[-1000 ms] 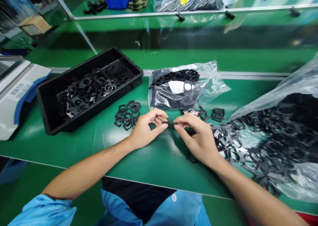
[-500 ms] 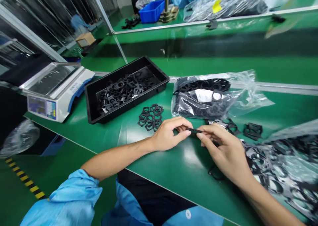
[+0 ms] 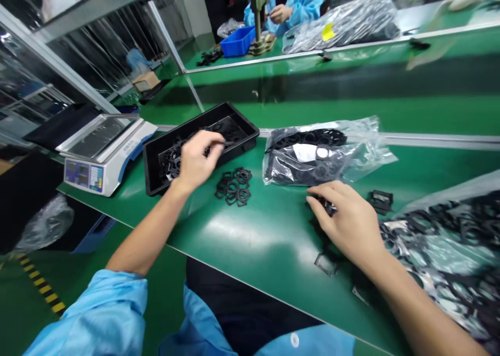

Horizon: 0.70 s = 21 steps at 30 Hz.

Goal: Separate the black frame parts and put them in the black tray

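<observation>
My left hand (image 3: 200,158) is over the near side of a black tray (image 3: 250,137) heaped with flat black ring-shaped parts (image 3: 172,160). Its thumb and fingertips are pinched together; whatever they hold is lost against the dark tray. Lower right, my right hand (image 3: 349,223) hovers low over the green table, fingers curled and the thumb a little apart. Dark parts (image 3: 330,208) show beneath its palm, partly hidden. A thin black frame (image 3: 326,265) lies on the table below that hand. Between my hands sits a small group of black rings (image 3: 235,186).
A clear bag of black parts (image 3: 304,155) lies behind my right hand. Another open bag (image 3: 461,241) spills parts at right. A scale (image 3: 105,152) stands left of the tray. Across the divider are a blue bin (image 3: 238,41) and a co-worker's hands (image 3: 280,14).
My hands have parted from the small black piece both were holding. The left has moved up and left to the tray; the right stays near its place, its fingers loosened. The view has shifted slightly.
</observation>
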### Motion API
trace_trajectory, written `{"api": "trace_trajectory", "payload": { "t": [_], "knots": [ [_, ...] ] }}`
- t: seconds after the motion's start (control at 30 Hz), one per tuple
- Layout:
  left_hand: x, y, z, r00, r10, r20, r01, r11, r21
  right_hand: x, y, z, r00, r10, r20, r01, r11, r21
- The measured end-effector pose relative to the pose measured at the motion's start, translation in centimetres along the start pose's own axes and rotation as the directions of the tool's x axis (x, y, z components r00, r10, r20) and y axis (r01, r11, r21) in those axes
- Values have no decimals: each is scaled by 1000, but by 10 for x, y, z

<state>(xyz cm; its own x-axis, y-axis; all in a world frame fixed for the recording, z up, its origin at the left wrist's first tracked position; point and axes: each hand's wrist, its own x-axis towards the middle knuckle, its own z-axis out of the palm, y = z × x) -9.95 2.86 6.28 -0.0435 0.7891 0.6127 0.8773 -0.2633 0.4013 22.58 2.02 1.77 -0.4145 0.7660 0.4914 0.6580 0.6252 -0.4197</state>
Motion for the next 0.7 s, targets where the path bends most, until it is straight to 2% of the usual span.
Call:
{"api": "trace_trajectory", "payload": {
  "t": [0.07, 0.1, 0.17, 0.27, 0.3, 0.33, 0.4, 0.47, 0.57, 0.7],
  "knots": [
    [13, -29, -17, 996, -94, 8, 91, 983, 158, -1, 4, -3, 999, 1, 44, 3, 995, -99],
    [17, -39, -23, 991, -115, 73, 98, 973, 210, -1, 5, -5, 998, 3, 64, 6, 990, -138],
    [19, -49, -29, 987, -103, 126, 67, 963, 262, -1, 5, -9, 996, 10, 94, 10, 978, -209],
    [7, -35, -26, 992, 10, 128, -38, 975, 221, -1, 4, -15, 990, 41, 137, 4, 949, -314],
    [0, -25, -21, 985, 34, 171, -66, 981, 181, -1, 3, -16, 986, 51, 159, 6, 941, -339],
    [-7, -15, -15, 967, 49, 251, -85, 987, 135, -1, 3, -17, 981, 60, 183, 10, 934, -357],
    [-21, 3, -1, 903, 77, 423, -117, 991, 70, 0, 1, -18, 968, 73, 239, 26, 923, -385],
    [-33, 14, 14, 854, 69, 515, -132, 987, 87, 0, -2, -18, 953, 96, 287, 31, 912, -409],
    [-42, 18, 28, 860, 26, 510, -115, 983, 143, 0, -7, -18, 929, 142, 341, 7, 916, -400],
    [-40, 17, 26, 880, 32, 474, -108, 985, 134, 1, -10, -20, 928, 180, 327, -66, 942, -330]
  ]
}}
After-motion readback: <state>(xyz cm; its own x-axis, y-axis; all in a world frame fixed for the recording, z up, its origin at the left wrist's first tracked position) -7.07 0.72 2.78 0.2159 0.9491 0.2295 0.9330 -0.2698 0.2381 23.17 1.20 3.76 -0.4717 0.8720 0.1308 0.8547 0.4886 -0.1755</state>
